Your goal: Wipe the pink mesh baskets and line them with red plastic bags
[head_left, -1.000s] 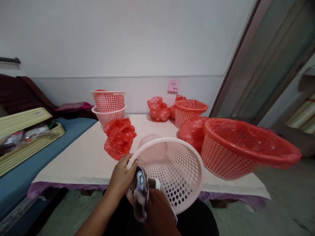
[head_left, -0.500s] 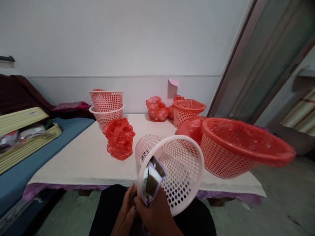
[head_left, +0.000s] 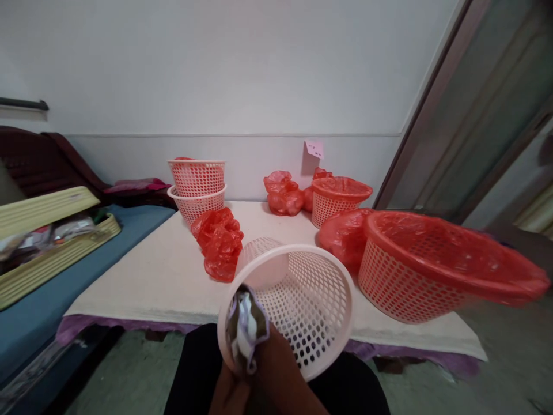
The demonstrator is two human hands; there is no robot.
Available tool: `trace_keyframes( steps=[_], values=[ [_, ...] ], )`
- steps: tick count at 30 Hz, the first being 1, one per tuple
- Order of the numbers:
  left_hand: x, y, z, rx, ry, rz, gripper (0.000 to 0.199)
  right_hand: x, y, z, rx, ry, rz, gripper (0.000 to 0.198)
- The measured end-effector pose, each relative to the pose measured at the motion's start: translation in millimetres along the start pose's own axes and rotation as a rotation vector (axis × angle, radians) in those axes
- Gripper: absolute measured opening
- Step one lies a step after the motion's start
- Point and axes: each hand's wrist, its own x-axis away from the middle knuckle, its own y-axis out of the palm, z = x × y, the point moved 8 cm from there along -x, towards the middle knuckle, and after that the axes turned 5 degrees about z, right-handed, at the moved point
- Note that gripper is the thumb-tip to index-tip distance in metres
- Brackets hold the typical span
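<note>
A pale pink perforated plastic basket (head_left: 317, 288) is tipped on its side over my lap, its opening facing me. My right hand (head_left: 276, 360) is closed around a brown and white cloth with a purple edge (head_left: 246, 325), which is bunched against the inside of the rim at the lower left. Below that rim, my left hand (head_left: 231, 387) grips the basket from outside; its fingers are mostly hidden behind the rim.
Two stacked pink baskets (head_left: 196, 193) and a crumpled red plastic bag (head_left: 221, 245) are on the left. Red-lined baskets (head_left: 406, 282) stand on the right, with more red bags (head_left: 283, 196) behind. A yellow case (head_left: 47, 207) lies open at far left.
The cloth has moved down and left along the rim, now bunched more tightly in my right hand. The basket has turned slightly toward me. My view has shifted a little left.
</note>
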Motion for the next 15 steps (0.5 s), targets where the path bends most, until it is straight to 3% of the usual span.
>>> trace_keyframes(
  steps=[4, 8, 11, 15],
  values=[
    [-3, -8, -7, -0.082, -0.074, 0.047, 0.047, -9, 5, 44, 0.355, 0.059, -0.095, 0.028],
    [-6, -7, -3, -0.134, -0.017, 0.062, 0.047, -34, -9, 78, 0.374, 0.181, -0.049, 0.033],
    [-8, -4, 3, -0.128, -0.001, 0.032, 0.039, -54, -10, 73, 0.296, 0.192, 0.045, 0.039],
    [-12, -6, 6, -0.155, 0.006, 0.004, 0.031, -67, 17, 45, 0.177, 0.125, 0.062, 0.034]
  ],
)
